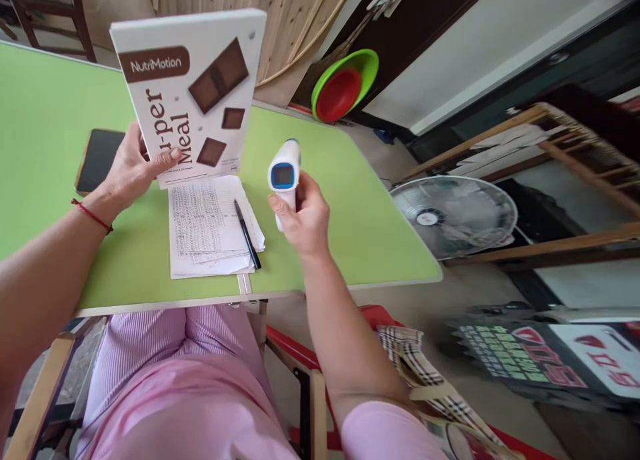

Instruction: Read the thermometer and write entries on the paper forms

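Observation:
Held upright in my left hand [131, 167] is a white box [210, 123] printed "NutriMotion" with brown chocolate pieces on its front. My thumb presses its lower front; the other fingers are behind it. My right hand [310, 217] is wrapped round the handle of a white infrared thermometer [284, 160], whose blue-framed screen faces me. Below the box lies a stack of handwritten papers [200, 240] with a black pen [246, 230] across its right side. A dark smartphone [97, 160] rests on the table just left of my left hand.
The light green table [350, 233] spreads before me, its near edge above my lap. A standing fan [450, 217] is off to the right. Green and red basins [340, 95] lean beyond the far edge. A checked bag [405, 347] and a printed box [545, 357] are at lower right.

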`<state>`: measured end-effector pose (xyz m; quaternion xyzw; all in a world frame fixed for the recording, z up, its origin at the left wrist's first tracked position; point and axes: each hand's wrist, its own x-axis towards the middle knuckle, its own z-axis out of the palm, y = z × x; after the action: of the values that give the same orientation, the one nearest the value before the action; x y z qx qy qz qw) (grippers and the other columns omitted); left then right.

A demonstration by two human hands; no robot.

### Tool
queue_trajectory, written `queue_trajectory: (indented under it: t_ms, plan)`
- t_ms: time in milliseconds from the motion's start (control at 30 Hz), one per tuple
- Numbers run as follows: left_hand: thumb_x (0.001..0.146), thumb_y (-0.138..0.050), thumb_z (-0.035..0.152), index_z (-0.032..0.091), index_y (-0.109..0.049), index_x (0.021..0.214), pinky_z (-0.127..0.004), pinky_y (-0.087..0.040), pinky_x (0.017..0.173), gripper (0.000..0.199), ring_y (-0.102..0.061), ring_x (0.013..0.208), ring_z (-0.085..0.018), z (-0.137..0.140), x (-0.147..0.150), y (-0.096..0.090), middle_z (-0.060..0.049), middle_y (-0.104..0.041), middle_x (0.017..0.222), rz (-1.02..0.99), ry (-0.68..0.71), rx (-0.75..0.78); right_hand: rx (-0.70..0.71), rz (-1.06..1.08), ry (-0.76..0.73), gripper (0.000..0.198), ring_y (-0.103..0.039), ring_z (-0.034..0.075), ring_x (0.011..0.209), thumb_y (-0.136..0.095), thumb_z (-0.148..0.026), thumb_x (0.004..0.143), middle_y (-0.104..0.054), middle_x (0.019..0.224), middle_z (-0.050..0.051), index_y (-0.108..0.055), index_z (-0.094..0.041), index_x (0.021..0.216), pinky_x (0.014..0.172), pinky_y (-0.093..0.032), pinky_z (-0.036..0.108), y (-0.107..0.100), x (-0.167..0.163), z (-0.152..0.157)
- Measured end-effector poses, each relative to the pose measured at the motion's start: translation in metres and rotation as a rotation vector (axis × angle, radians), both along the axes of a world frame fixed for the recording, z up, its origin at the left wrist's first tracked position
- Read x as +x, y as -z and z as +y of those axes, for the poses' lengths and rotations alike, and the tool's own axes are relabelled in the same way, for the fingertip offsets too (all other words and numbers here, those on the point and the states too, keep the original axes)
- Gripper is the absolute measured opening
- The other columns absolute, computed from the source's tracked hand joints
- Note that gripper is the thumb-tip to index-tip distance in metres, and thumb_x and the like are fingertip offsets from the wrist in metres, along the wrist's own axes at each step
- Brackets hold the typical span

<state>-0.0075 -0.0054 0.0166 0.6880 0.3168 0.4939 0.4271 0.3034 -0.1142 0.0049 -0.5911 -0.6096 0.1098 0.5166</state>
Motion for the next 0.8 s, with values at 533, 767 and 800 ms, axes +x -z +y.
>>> queue_trajectory:
  t_ms: [533,767,800]
  plan:
    - [0.073,-0.092,0.072,0.023,-0.053,0.135,-0.056,-0.048,0.112,0.088,-0.058,0.134,-0.042,0.003,0.004,0.020,-0.013,-0.064,0.139,0.199,-0.164,0.067,-0.191,-0.448,0.209,0.036,-0.073,0.032,0.103,-0.080,-0.048,0.086,-0.081,0.115,0.010,-0.076,-0.026,0.113,0.088,-0.059,0.046,0.044,0.030,0.014]
    - [0.087,-0.076,0.072,0.025,-0.066,0.122,-0.054,-0.046,0.115,0.060,-0.059,0.133,-0.040,0.000,0.007,0.013,-0.011,-0.064,0.140,0.244,-0.110,0.188,-0.050,-0.452,0.193,0.033,-0.068,0.032,0.105,-0.071,-0.052,0.093,-0.074,0.110,0.014,-0.078,-0.023,0.107,0.094,-0.057,0.049,0.036,0.027,0.006]
    - [0.088,-0.075,0.072,0.025,-0.067,0.121,-0.056,-0.044,0.117,0.057,-0.057,0.135,-0.040,-0.001,0.008,0.012,-0.011,-0.064,0.140,0.245,-0.106,0.203,-0.009,-0.417,0.157,0.031,-0.068,0.030,0.101,-0.068,-0.051,0.095,-0.074,0.106,0.013,-0.077,-0.023,0.103,0.093,-0.058,0.048,0.033,0.024,0.002]
